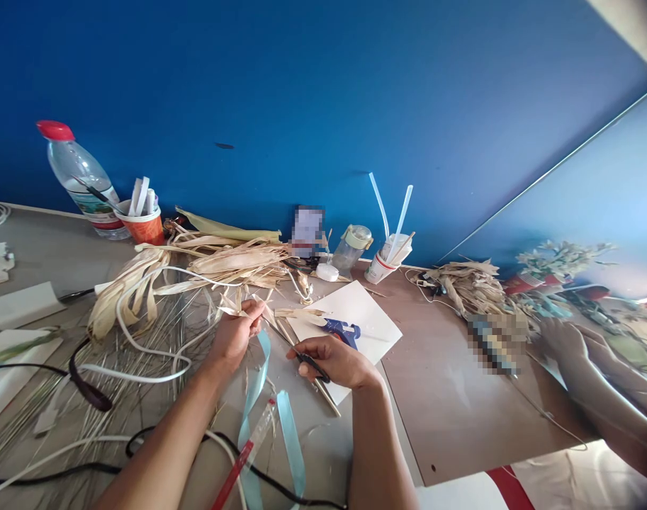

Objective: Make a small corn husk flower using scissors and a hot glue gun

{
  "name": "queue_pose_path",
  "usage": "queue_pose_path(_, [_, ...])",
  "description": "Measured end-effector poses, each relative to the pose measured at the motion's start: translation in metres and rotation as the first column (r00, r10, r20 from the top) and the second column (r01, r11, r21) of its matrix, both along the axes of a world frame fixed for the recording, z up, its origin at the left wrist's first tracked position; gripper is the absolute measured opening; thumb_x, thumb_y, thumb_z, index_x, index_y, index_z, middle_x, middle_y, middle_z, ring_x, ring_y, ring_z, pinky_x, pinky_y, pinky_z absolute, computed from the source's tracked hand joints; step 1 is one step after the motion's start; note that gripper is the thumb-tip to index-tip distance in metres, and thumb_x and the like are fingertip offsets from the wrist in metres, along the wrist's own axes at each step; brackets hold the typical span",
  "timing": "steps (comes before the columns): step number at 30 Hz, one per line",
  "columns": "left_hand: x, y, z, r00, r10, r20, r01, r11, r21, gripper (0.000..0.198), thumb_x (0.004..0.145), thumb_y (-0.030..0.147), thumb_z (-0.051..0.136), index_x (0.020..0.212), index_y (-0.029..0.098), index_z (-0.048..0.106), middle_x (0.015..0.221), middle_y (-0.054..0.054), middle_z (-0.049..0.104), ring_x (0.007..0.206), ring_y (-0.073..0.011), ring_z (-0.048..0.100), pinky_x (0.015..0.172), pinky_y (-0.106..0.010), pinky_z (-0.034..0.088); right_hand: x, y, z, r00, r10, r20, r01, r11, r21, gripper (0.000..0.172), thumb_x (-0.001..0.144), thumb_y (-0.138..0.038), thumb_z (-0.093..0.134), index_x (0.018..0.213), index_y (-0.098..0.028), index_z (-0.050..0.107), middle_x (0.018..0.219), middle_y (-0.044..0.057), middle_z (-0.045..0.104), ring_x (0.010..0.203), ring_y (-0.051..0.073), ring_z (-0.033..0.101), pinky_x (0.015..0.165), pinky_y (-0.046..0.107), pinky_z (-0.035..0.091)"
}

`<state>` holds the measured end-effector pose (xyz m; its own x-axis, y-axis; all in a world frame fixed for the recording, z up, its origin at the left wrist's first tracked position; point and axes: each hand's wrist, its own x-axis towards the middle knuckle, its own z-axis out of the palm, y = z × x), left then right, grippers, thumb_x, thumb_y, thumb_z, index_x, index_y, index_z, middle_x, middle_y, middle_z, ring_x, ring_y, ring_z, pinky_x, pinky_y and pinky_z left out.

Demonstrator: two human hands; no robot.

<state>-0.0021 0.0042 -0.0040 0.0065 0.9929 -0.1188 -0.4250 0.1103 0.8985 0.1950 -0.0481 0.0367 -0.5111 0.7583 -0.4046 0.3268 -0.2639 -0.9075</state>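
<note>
My left hand [237, 331] is closed in a pinch on a strip of dried corn husk [237, 306] near the middle of the table. My right hand [338, 360] is closed on a pair of black-handled scissors [308, 360], whose blades point up-left toward the husk by my left hand. A thin wooden stick [323, 394] lies under the right hand. A light blue ribbon [257, 382] trails below both hands. A blue glue gun [342, 329] rests on a white sheet of paper [373, 322] just beyond my right hand.
A pile of dried husks [195, 265] and thin stems covers the left of the table, with white and black cables [142, 350]. A water bottle [81, 177], an orange cup [142, 223], a jar [352, 248] and a cup of glue sticks [390, 255] stand by the blue wall. Another person's arm [583, 375] works at the right.
</note>
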Motion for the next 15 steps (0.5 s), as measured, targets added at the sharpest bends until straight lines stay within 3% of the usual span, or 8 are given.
queue_pose_path(15, [0.0001,-0.0002,0.0034,1.000,-0.004,-0.028,0.004,1.000,0.011,0.038,0.064,0.040,0.078,0.051,0.017,0.051,0.045,0.008,0.035,0.041,-0.0035,0.027,0.041,-0.021,0.021,0.0011,0.0002,-0.0051,0.998,-0.004,0.064,-0.001,0.997,0.076,0.038,0.077,-0.043,0.070,0.101,-0.013,0.069,0.055,-0.006,0.049,0.054,0.009,0.037,0.051,0.023,0.026])
